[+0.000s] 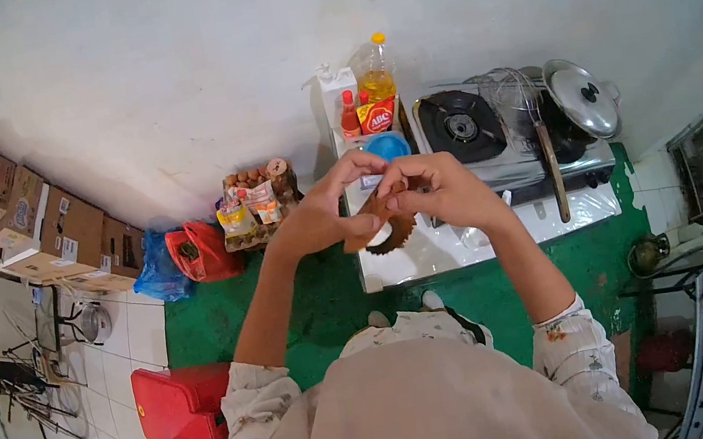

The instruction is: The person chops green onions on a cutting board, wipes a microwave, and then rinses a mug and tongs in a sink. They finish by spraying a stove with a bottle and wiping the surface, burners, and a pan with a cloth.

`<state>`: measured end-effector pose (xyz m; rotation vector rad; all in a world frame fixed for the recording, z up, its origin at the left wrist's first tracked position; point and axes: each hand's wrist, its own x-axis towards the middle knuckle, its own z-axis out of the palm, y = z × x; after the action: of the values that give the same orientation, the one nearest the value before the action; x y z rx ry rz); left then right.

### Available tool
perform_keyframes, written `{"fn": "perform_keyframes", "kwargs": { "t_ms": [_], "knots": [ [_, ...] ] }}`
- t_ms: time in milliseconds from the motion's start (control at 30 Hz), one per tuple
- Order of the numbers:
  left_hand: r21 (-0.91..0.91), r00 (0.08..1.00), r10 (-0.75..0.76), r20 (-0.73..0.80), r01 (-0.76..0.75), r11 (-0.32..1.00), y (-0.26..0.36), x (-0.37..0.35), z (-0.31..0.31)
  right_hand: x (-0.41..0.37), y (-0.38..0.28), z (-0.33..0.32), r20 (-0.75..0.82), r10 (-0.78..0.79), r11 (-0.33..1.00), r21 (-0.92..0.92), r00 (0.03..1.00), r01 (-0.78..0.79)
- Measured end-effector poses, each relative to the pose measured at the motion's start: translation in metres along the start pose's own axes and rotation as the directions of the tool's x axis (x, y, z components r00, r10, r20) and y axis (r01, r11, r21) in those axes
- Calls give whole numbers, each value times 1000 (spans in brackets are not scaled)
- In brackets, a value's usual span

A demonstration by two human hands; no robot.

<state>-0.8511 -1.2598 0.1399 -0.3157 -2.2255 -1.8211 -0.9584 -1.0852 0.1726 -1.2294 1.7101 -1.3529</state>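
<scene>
My left hand (326, 208) and my right hand (438, 189) meet in front of me, both pinching a small brown packet (373, 211) between their fingertips. Right under the hands a brown fluted mould (391, 236) rests on the white counter (468, 246), partly hidden by the packet and fingers. A blue lid (388, 146) lies just beyond the hands.
A gas stove (471, 130) holds a dark pot with a steel lid (582, 99) and a wire whisk (524, 111). An oil bottle (374, 76) and a sauce bottle (349, 115) stand at the wall. An egg tray (257, 184), bags, cardboard boxes (45, 224) and a red container (179, 411) sit on the floor at left.
</scene>
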Motion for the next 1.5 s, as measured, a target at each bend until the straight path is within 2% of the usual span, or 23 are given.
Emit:
{"fn": "perform_keyframes", "kwargs": {
  "t_ms": [33, 100, 133, 267, 333, 367, 400, 467, 500, 567, 667, 833, 867, 933, 1000, 1033, 1167, 1233, 1300, 1367, 1400, 1467, 1500],
  "knots": [
    [-5, 1000, -3, 6, 3, 1000, -4, 1, -2, -3, 4, -4, 7, -11, 996, -84, 1000, 11],
    [233, 956, -166, 242, 109, 966, -10, 2, -12, -9, 16, -10, -48, 16, 996, -91, 999, -21],
    [337, 962, -174, 212, 95, 937, -15, -2, -12, -12, 23, -14, -97, 37, 994, -97, 995, -47],
    [346, 962, -152, 227, 66, 936, -34, -12, -18, -30, 44, -28, -160, 152, 988, 36, 975, -148],
    [352, 945, -307, 113, 251, 902, -43, -11, -17, -32, 60, -32, -202, 183, 983, 31, 962, -180],
    [345, 942, -313, 122, 255, 903, -50, -9, -14, -31, 72, -33, -236, 199, 979, 18, 951, -201],
    [367, 961, -271, 59, 231, 901, -59, -6, -11, -27, 89, -36, -299, 137, 969, -159, 944, -191],
    [381, 983, -179, -39, 180, 907, -73, 1, -2, -18, 125, -42, -346, 144, 958, -187, 927, -219],
    [377, 983, -182, -33, 181, 908, -80, 2, 2, -15, 133, -43, -390, 140, 946, -218, 910, -239],
    [573, 989, -85, -123, 141, 807, -93, 3, 8, -17, 149, -42, -424, 122, 945, -227, 898, -236],
    [595, 989, -7, -145, 93, 798, -97, -10, 21, -31, 146, -29, -434, 123, 932, -257, 893, -254],
    [542, 992, -38, -123, 99, 835, -133, -57, 48, -75, 194, 8, -377, 166, 936, -229, 911, -266],
    [552, 987, -98, -127, 152, 820, -144, -69, 56, -84, 206, 20, -378, 174, 936, -222, 909, -272],
    [559, 977, -172, -124, 212, 802, -168, -95, 74, -104, 231, 46, -376, 304, 887, -223, 876, -403],
    [520, 940, -335, -66, 319, 793, -194, -122, 91, -125, 264, 70, -342, 339, 865, -255, 877, -433],
    [518, 938, -342, -61, 323, 792, -205, -134, 97, -132, 276, 78, -308, 364, 842, -295, 879, -452],
    [541, 900, -435, -20, 376, 752, -223, -147, 99, -134, 294, 87, -312, 375, 849, -263, 873, -459],
    [549, 893, -449, -27, 389, 740, -231, -136, 89, -114, 299, 76, -387, 367, 835, -263, 846, -483],
    [498, 861, -497, -109, 480, 722, -249, -112, 73, -83, 297, 59, -445, 349, 826, -269, 825, -495],
    [509, 927, -297, -230, 374, 775, -266, -87, 60, -48, 290, 44, -510, 276, 803, -342, 814, -487],
    [508, 927, -299, -226, 374, 776, -268, -70, 55, -34, 293, 40, -512, 280, 802, -340, 812, -491],
    [470, 875, -386, -293, 483, 738, -266, -40, 48, -17, 297, 35, -625, 75, 780, -448, 777, -436],
    [469, 875, -389, -289, 483, 739, -273, -40, 50, -17, 295, 36, -627, 80, 779, -446, 775, -441]
  ]
}}
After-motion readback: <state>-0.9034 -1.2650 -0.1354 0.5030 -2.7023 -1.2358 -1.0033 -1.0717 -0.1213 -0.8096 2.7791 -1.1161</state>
